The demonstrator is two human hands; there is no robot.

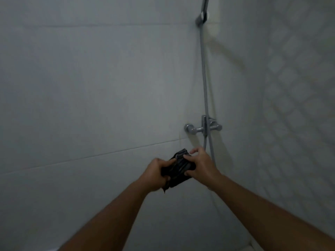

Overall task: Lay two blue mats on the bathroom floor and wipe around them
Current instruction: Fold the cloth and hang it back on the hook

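Left hand (155, 173): grip closed round the near end of a dark, crumpled fabric cloth (179, 165).
Right hand (201, 164): grip pinching the cloth's far end, fingers on top, thumb beneath.
Cloth: held in the air between both hands, below and just left of a chrome wall-mounted shower mixer (204, 126).
Grey shower hose (204, 78): runs up from the mixer to a metal wall bracket (202, 18).
Pale grey tiled wall (90, 87): behind all.

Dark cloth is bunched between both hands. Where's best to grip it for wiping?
Probably the lower end of the cloth, from the left: the left hand wraps it there, while the right hand only pinches the folded upper part, which stands free toward the tap.
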